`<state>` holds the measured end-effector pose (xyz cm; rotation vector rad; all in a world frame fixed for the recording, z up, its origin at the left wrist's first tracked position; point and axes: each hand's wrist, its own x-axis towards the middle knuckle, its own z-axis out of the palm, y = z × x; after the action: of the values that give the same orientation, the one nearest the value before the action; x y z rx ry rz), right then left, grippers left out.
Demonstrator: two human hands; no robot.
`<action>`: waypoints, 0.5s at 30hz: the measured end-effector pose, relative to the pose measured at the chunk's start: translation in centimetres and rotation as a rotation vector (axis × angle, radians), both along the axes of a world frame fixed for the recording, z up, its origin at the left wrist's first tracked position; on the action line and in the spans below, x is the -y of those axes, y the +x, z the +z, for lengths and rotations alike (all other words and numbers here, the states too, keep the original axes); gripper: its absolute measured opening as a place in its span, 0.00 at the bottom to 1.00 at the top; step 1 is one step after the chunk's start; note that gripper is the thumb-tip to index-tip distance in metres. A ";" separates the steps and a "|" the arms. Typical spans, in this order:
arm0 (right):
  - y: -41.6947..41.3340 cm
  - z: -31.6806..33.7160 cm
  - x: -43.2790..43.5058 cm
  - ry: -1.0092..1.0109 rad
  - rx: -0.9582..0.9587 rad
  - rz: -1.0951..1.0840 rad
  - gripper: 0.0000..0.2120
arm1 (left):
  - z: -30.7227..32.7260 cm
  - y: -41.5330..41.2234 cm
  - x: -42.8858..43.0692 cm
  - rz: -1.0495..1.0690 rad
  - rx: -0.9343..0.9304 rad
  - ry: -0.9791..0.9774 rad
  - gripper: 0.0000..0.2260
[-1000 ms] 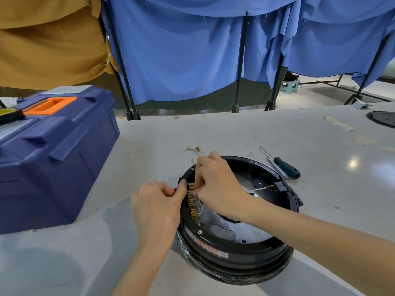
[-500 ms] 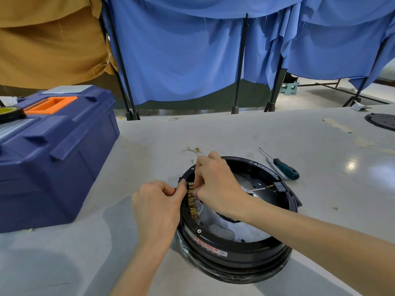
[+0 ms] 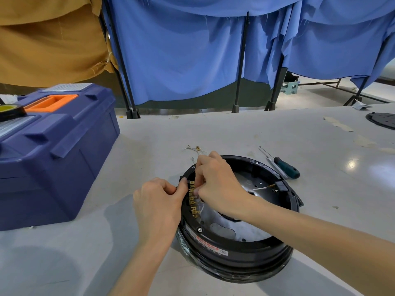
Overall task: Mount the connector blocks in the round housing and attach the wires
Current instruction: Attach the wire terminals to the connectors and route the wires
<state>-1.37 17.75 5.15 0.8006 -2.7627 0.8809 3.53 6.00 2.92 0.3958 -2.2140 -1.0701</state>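
The housing (image 3: pixel 235 251) lies open side up on the worktop (image 3: pixel 85 253), near the person. The block (image 3: pixel 193 201), a strip of brass terminals, sits against its left inner wall. The left hand (image 3: pixel 158 201) is curled at the rim there, with its thumb pressed on the rim's edge just above the strip. The right hand (image 3: pixel 215 180) reaches in over the rim, its fingers (image 3: pixel 199 167) bent down and pinched on the block's upper terminals. Whether a lead's end sits between them is hidden.

This looks like seating or wiring the block, and it seems an early step. Only one white wire (image 3: pixel 259 188) shows, running to a small connector on the right wall.

To do the step well, the left hand should brace the rim so the housing cannot turn or slide under the push. The right hand should press straight along each terminal, not across it, since thin brass tabs probably bend easily. It should work terminal by terminal down the strip and check that each is home. The wrist hides much of the strip, so tilting the head or lifting the wrist would help.

The screwdriver (image 3: pixel 287 168) lies beyond the housing's right side, within reach for any fixing screws. The toolbox (image 3: pixel 53 163) stands well apart on the left.
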 end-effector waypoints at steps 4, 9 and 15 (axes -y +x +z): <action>0.2 0.0 0.1 0.002 -0.001 0.019 0.20 | 0.0 -0.1 0.0 -0.001 -0.005 -0.008 0.19; -0.2 1.5 -1.0 0.057 0.077 0.095 0.06 | -0.1 -0.1 0.2 0.008 -0.014 -0.034 0.20; 0.1 1.2 -1.0 0.243 -0.179 0.191 0.03 | -0.2 -0.1 0.3 0.002 -0.006 -0.042 0.21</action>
<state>-1.30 18.78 6.33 1.1383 -2.6982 0.4756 3.42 5.74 2.74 0.3757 -2.2267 -1.0210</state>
